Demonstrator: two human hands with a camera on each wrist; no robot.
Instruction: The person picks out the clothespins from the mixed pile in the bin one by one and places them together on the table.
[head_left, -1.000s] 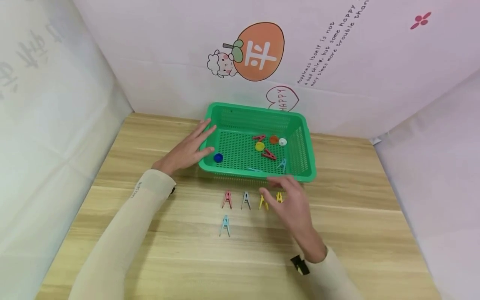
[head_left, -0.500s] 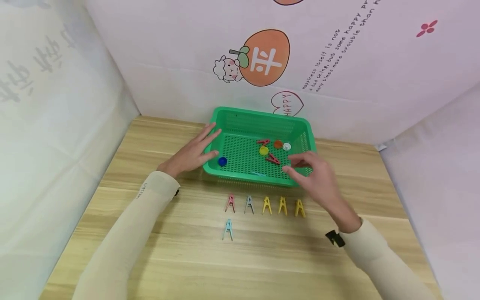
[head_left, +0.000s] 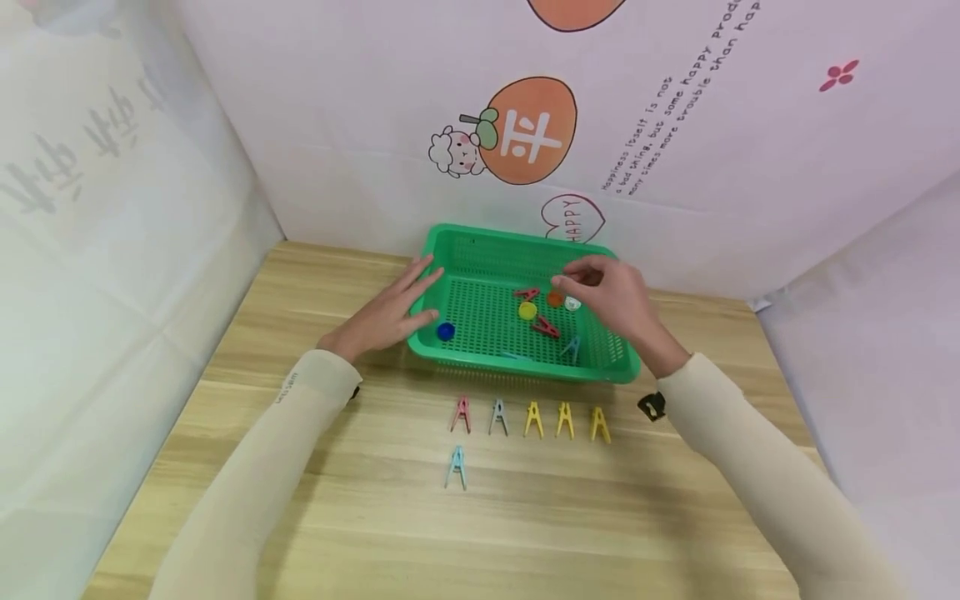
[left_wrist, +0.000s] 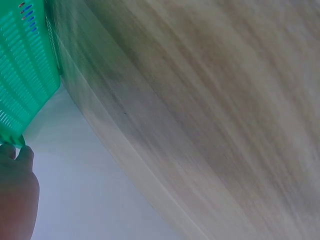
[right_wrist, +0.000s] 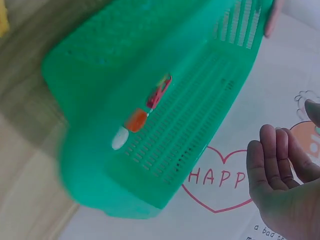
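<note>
My left hand (head_left: 381, 318) rests with extended fingers on the left rim of a green plastic basket (head_left: 480, 359). Its fingertips meet the rim in the left wrist view. Over the basket's right part hovers my right hand (head_left: 617, 298), fingers loosely bent with nothing between them. Near its fingertips in the head view lie an orange bottle cap (head_left: 555, 298) and a white cap (head_left: 572, 303). A yellow cap (head_left: 527, 311), a blue cap (head_left: 446, 332), red clothespins (head_left: 546, 327) and light blue clothespins (head_left: 572, 348) also lie inside the basket.
In front of the basket, a row on the wooden table (head_left: 375, 517) holds a pink clothespin (head_left: 462, 414), a grey-blue clothespin (head_left: 498, 417) and three yellow clothespins (head_left: 565, 420). Below the pink one lies a light blue clothespin (head_left: 457, 467). A printed wall sheet (head_left: 360, 150) stands behind.
My right hand has moved from above the yellow clothespins to the right, then up and over the basket's inside, uncovering the yellow row. My left hand stays at the rim.
</note>
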